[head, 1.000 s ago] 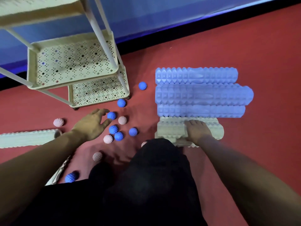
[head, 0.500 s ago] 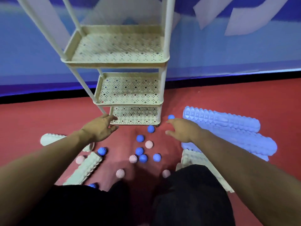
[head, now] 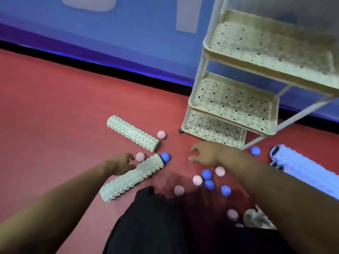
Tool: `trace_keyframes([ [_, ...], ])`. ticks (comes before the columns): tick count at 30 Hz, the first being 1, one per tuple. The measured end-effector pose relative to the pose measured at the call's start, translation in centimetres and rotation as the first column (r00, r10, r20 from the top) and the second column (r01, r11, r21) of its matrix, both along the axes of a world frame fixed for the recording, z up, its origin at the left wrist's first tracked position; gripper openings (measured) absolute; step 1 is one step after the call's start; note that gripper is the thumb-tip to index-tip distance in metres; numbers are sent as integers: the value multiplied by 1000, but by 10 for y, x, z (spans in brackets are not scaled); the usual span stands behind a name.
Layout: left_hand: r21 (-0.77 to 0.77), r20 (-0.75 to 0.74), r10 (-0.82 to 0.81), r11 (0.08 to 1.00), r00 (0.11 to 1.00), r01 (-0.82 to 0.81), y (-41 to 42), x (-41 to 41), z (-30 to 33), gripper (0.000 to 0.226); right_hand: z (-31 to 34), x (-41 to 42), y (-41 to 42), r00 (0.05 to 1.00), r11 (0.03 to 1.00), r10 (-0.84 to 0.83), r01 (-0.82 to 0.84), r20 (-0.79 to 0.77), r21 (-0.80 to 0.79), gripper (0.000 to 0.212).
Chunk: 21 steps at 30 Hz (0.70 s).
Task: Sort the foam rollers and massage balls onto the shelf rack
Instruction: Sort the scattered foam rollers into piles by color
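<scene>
Both forearms bare, no sleeves, no watch/rings visible. Black trousers [head: 156, 220] over knees at 6 o'clock, fabric plain.

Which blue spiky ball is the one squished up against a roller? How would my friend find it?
Start at the cream shelf rack by the blue wall, then look left across the red floor to the two pale green rollers. The ball touches the far end of the nearer roller, the one beside the left hand. It is the only blue ball there; the balls beside it are pink.
</scene>
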<state>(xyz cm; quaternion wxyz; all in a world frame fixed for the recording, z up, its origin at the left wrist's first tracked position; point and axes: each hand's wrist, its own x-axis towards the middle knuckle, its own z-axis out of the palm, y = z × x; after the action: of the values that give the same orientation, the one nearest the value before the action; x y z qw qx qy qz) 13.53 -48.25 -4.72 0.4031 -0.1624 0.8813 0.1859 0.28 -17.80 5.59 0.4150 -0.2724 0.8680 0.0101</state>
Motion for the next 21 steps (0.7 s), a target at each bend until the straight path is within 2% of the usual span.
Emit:
trace_keyframes([
  [7, 38, 7, 153, 987, 988, -153, 4, 45, -80, 62, -52, 26, -52, 999, 996, 24, -20, 44, -83, 50],
  [11, -3, -52, 196, 981, 979, -196, 2, 61, -110, 79, -65, 28, -51, 998, 998, 23, -19, 65, -64, 51],
  [13, -42, -66, 186, 981, 980, -189, 4, 67, -124, 79, -68, 30, -47, 995, 999, 12, -9, 96, -32, 53],
  [21, -97, -95, 220, 969, 971, -229, 15, 57, -123, 84, -53, 30, -9, 993, 996, -94, 93, 70, 14, 54],
])
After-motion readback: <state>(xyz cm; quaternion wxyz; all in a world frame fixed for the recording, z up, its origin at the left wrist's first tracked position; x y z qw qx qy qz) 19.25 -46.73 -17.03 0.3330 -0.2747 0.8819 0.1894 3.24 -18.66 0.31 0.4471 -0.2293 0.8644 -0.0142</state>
